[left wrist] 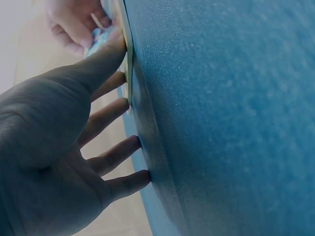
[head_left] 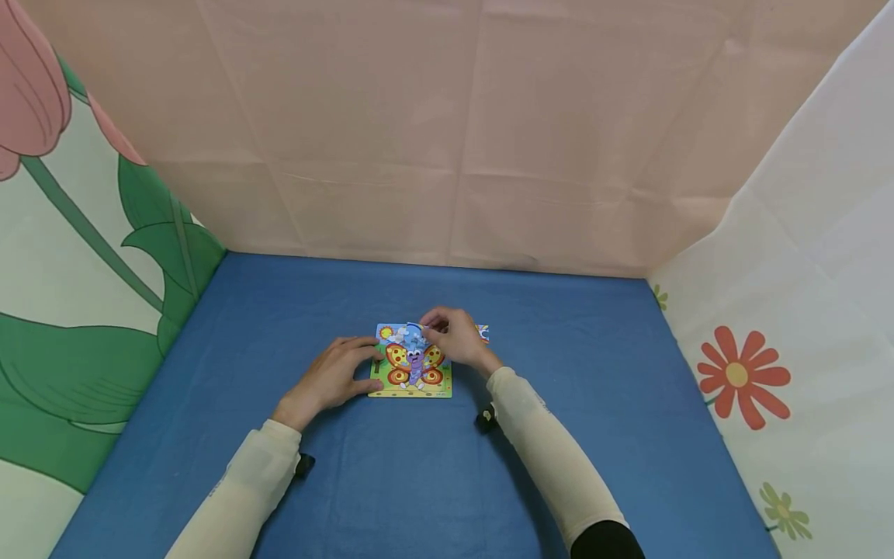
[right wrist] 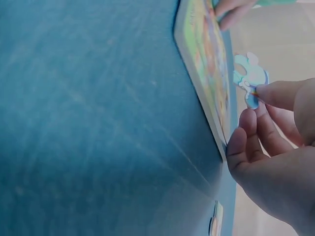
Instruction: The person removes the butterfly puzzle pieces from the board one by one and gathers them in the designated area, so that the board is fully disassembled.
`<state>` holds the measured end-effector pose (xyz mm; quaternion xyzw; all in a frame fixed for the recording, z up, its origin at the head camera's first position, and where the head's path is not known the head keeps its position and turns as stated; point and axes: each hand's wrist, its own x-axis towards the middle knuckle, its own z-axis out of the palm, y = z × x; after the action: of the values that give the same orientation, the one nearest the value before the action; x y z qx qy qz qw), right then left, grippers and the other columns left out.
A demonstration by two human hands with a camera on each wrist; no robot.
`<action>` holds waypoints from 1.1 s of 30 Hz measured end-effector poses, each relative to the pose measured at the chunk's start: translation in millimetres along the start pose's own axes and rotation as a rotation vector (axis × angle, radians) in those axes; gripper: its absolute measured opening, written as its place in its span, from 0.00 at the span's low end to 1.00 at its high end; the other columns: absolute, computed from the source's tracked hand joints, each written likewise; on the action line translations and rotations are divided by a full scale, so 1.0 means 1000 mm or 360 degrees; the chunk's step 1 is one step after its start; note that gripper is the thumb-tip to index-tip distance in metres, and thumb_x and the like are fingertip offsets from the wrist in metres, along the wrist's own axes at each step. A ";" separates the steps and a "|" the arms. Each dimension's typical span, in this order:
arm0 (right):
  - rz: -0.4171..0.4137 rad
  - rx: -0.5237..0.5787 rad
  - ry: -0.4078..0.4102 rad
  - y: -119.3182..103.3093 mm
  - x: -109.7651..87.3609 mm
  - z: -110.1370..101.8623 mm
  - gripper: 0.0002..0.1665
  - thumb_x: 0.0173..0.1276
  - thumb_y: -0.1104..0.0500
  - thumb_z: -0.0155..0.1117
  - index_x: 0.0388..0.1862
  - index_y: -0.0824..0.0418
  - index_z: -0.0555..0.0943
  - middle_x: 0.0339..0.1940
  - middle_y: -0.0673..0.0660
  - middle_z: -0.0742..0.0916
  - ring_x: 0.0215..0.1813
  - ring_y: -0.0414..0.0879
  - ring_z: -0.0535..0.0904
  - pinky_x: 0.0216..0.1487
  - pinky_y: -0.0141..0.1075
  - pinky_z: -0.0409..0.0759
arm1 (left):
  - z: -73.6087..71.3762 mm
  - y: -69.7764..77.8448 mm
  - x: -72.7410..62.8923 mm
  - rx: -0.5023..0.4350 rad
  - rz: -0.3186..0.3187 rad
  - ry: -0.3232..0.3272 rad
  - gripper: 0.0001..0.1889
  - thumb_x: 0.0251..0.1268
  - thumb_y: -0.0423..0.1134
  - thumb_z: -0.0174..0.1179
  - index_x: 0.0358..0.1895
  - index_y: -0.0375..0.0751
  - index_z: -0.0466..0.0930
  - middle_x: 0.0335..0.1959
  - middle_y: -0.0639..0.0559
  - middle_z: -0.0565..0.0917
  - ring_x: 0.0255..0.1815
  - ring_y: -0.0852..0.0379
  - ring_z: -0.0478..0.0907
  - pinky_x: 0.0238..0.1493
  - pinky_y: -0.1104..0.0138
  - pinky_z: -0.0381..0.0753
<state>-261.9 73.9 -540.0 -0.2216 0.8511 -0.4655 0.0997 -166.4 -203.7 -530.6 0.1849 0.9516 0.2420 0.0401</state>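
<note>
A beige cloth backdrop (head_left: 447,140) hangs behind a counter (head_left: 573,388) covered in blue fabric, with a white panel of large green leaves and pink petals (head_left: 77,225) on the left and a white panel bearing a red flower (head_left: 743,376) on the right.

Around the middle of the counter lies a flat, thin, four-sided puzzle board (head_left: 412,394), printed with a purple butterfly (head_left: 415,366) with yellow-and-red wings. The person's left hand (head_left: 337,373) rests at the board's left edge; its fingers (left wrist: 117,156) are spread and fairly straight, the thumb at the near left corner, and they pinch nothing.

The right hand (head_left: 457,340) holds a small, light-blue, irregular puzzle piece (right wrist: 253,76) in a narrow pinch between thumb and fingertips. The relation that counts is height and side: the piece juts leftward from those fingers, above the far part of the board, and the right wrist view shows a gap beneath it. The right hand is plainly the nearer one (the left is across at the opposite edge). How the piece's outline matches the board below is hidden from sight.

Just beyond the right hand, another flat printed piece (head_left: 483,332) lies on the counter, partly covered from view.
</note>
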 end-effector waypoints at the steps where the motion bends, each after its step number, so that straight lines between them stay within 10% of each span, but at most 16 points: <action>1: 0.0002 0.0016 -0.0001 0.000 -0.001 -0.001 0.09 0.84 0.60 0.70 0.57 0.58 0.91 0.47 0.58 0.93 0.45 0.45 0.87 0.45 0.36 0.87 | 0.000 0.000 0.000 -0.0002 -0.0001 -0.0002 0.25 0.71 0.47 0.82 0.66 0.42 0.91 0.80 0.37 0.81 0.80 0.28 0.76 0.80 0.33 0.76; 33: -0.0034 0.0041 0.0146 0.009 -0.046 -0.049 0.05 0.83 0.59 0.74 0.53 0.54 0.92 0.45 0.55 0.93 0.45 0.49 0.85 0.45 0.38 0.83 | 0.000 0.000 -0.001 0.0067 -0.0020 -0.0042 0.37 0.72 0.49 0.80 0.79 0.41 0.81 0.83 0.36 0.78 0.83 0.27 0.73 0.82 0.32 0.75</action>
<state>-242.1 136.9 -522.6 -0.2078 0.8463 -0.4869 0.0584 -165.6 -204.0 -530.0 0.1830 0.9570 0.2192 0.0503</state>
